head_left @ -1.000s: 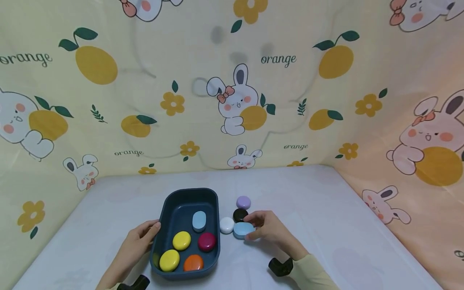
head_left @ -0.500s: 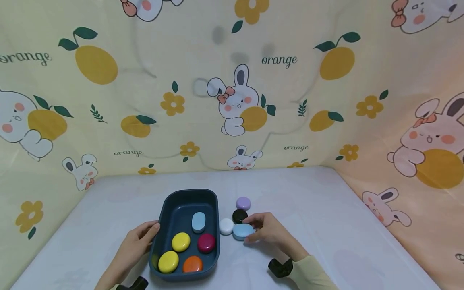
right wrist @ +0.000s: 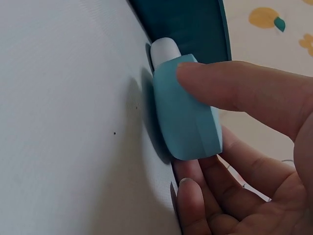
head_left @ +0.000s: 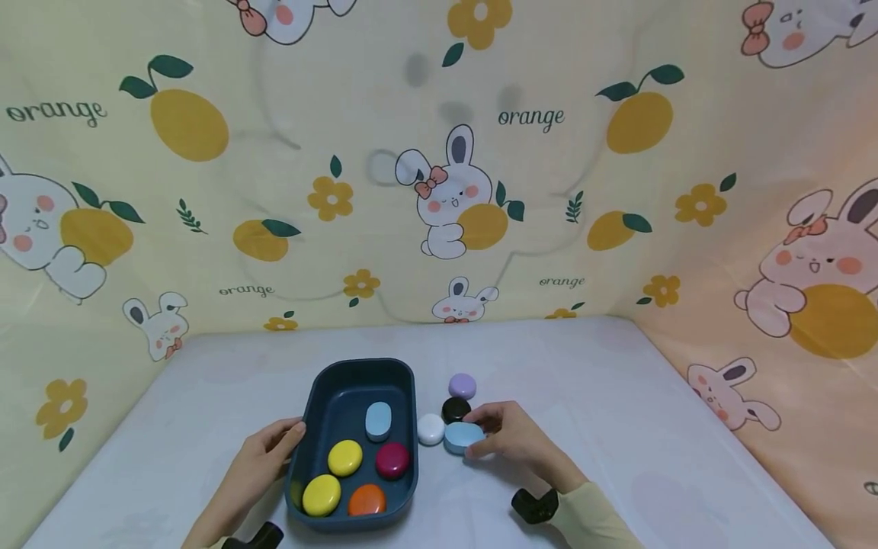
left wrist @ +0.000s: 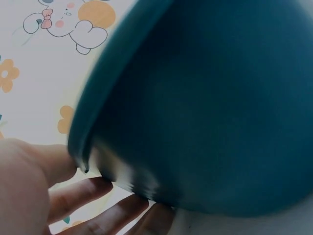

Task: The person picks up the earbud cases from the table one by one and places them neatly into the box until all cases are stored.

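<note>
Right fingers (right wrist: 244, 88): drawn in, pinching a light blue block.
Light blue block (head_left: 463, 438): at the tabletop (head_left: 583, 381); whether raised, cannot tell.
Handling, judged: even pressure on both sides; any lift best straight up, clear of neighbours.
Black piece (head_left: 456, 409): just beyond the block, close to the fingertips; easily nudged.
White piece (head_left: 430, 430): between block and tray.
Purple piece (head_left: 463, 386): beyond the black one.
Dark blue tray (head_left: 416, 415): left of the white piece; five coloured pieces (head_left: 345, 458) inside.
Left fingers (left wrist: 80, 196): spread, nearly straight, against the tray's outer wall; light steadying pressure suffices, by judgement.
</note>
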Available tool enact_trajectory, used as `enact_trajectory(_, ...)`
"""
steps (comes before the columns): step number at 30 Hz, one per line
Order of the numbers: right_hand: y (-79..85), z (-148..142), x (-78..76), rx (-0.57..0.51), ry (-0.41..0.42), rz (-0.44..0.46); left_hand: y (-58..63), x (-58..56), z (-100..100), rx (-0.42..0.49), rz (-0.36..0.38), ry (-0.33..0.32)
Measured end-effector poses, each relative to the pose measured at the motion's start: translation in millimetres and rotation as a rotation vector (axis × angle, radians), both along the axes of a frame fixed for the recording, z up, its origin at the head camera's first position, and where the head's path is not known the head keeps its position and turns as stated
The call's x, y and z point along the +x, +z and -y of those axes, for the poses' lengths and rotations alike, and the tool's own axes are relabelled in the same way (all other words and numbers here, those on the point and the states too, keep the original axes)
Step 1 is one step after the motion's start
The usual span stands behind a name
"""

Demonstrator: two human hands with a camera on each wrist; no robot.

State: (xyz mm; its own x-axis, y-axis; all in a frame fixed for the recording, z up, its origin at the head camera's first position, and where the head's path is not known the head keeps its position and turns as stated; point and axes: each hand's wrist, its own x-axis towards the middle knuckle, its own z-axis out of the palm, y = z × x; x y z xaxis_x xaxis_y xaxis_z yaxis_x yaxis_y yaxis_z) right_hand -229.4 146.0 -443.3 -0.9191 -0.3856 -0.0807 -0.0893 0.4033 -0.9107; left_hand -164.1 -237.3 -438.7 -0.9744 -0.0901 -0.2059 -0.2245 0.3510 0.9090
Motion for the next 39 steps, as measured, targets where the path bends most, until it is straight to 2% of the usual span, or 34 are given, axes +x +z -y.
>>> enact_trajectory(17, -0.6, -1.8, -0.8, -0.05, -0.031, -0.016, 1.4, 0.6, 0.0, -0.005, -0.006, 0.0)
enact_trajectory(27, 2.5, 1.2, -1.6, -0.073, -0.083, 0.014, 2.7, 1.7, 2.0, -0.006, -0.025, -0.005)
enact_trajectory(34, 5.4, 2.5, 0.0, -0.104, -0.136, 0.019, 1.9, 1.1, 1.5, 0.005, -0.018, 0.002)
enact_trajectory(39, 9.7, 7.1, 4.2, -0.127, -0.215, 0.006, 0.9, 0.9, 1.1, 0.02, 0.009, 0.004)
